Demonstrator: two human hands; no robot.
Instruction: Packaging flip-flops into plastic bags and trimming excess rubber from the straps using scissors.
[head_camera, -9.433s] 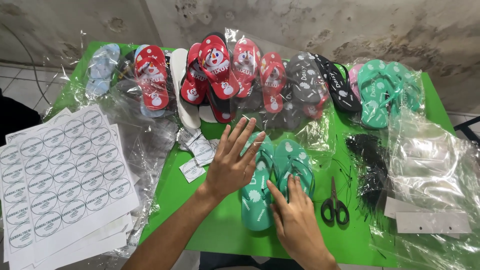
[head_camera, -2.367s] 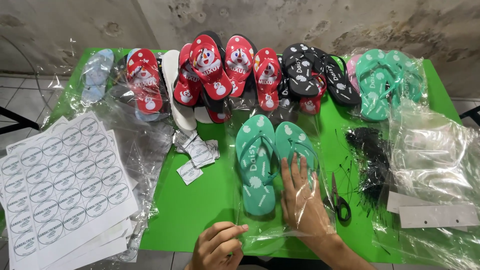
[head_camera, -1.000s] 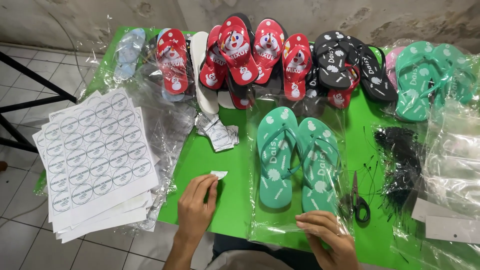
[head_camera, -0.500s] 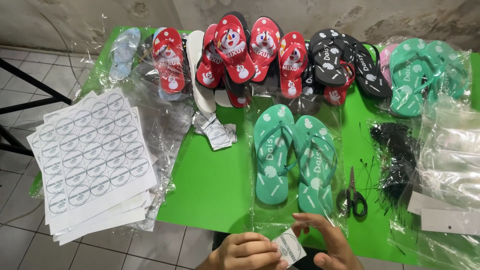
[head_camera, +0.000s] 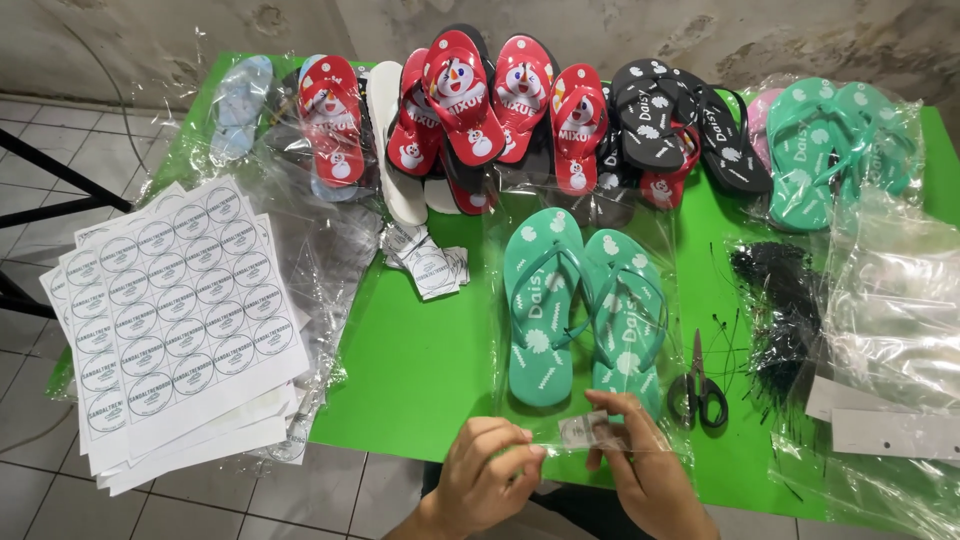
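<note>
Nearest to us, at six o'clock in the view, our left hand (head_camera: 487, 478) and right hand (head_camera: 645, 472) meet over the table's near edge, both pinching a small square label (head_camera: 583, 431) between fingertips; the left grips it from the nine o'clock side, the right from three o'clock, and the label sits against the open mouth of a clear plastic bag (head_camera: 585, 330). Just beyond at twelve o'clock from our hands, that bag holds a pair of teal flip-flops (head_camera: 585, 305) lying side by side, toes pointing away, on the green table (head_camera: 420, 360). At three o'clock from the right hand, close by, lie small black scissors (head_camera: 698, 385), closed, handles toward us. Further toward three o'clock we see a bundle of thin black ties (head_camera: 780, 310) and a heap of empty clear bags (head_camera: 890, 300) with white card strips (head_camera: 895, 432) on them. Toward nine o'clock, well apart from our hands, a stack of sticker sheets (head_camera: 170, 320) with round labels overhangs the table's edge. At eleven o'clock, mid-table, rests a small pile of loose square labels (head_camera: 430, 262). Farthest, along the back edge at twelve o'clock, runs a row of bagged flip-flops: red pairs (head_camera: 470, 105), black pairs (head_camera: 680, 125), and teal pairs (head_camera: 830, 140) at two o'clock.
</note>
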